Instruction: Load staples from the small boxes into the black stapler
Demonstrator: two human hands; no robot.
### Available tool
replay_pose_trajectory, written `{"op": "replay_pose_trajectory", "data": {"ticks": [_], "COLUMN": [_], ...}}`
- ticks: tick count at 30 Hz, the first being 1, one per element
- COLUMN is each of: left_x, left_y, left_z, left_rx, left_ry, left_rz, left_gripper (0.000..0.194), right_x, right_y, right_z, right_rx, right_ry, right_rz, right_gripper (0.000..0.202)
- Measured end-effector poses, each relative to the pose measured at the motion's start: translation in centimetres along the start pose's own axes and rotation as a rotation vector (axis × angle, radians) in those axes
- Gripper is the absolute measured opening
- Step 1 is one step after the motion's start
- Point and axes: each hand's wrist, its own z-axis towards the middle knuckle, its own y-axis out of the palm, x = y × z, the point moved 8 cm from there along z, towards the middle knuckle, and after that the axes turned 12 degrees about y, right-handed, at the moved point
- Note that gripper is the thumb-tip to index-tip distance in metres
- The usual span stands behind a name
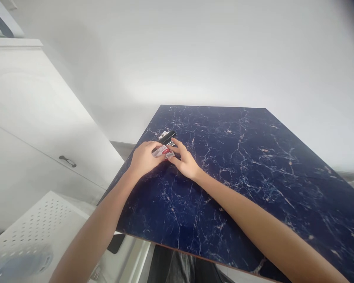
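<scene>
Both the left hand (143,158) and right hand (188,163) grip a red-and-white packet (164,151) between their fingers (179,144).

A little white and red pack (164,151) was tilted near the middle of the frame. A shiny black stick-shaped thing (168,137) was just above it.

One left hand (143,158) and one right hand (187,162), making two; one pack (164,151), one white piece (163,135) and at least one black tube (168,137), their exact number hidden by fingers. One table (238,157), one cabinet (32,102) with one handle (67,160) showing, one perforated stand (47,212), one clear container (23,261), one dark slab (116,243)
</scene>
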Motion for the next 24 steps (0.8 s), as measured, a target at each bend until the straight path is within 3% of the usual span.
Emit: {"op": "replay_pose_trajectory", "data": {"ticks": [3,6,8,10,13,19,21,24], "left_x": [-0.9,-4.0,-6.1,-6.5,-5.3,-4.5,-4.6,-4.8], "left_y": [-0.5,-3.0,-3.4,-1.4,2.3,3.5,3.9,4.5], "left_z": [0.1,-0.2,-0.7,-0.6,-0.3,0.3,0.1,-0.3], "left_rx": [-0.087,0.178,0.293,0.155,-0.091,-0.088,-0.129,-0.184], "left_ry": [0.077,-0.002,-0.089,-0.062,0.042,0.037,0.005,-0.047], "left_rz": [-0.064,-0.133,-0.137,-0.128,-0.118,-0.123,-0.139,-0.142], "left_gripper": [0.026,0.026,0.029,0.04,0.063,0.038,0.054,0.095], "right_x": [0.6,1.9,2.9,3.6,4.1,5.9,5.9,5.5], "right_y": [-1.5,-2.7,-2.6,-1.9,-1.7,-3.9,-2.5,0.5], "right_z": [1.0,3.6,5.9,7.9,9.9,12.7,14.0,15.1], "right_rx": [0.163,0.257,0.209,0.117,0.073,0.172,0.028,-0.244], "right_ry": [0.041,0.086,0.107,0.105,0.062,0.139,0.161,0.203], "right_rz": [-0.127,-0.257,-0.295,-0.315,-0.303,0.163,0.276,0.287], "right_gripper": [0.065,0.07,0.076,0.071,0.063,0.064,0.055,0.046]}}
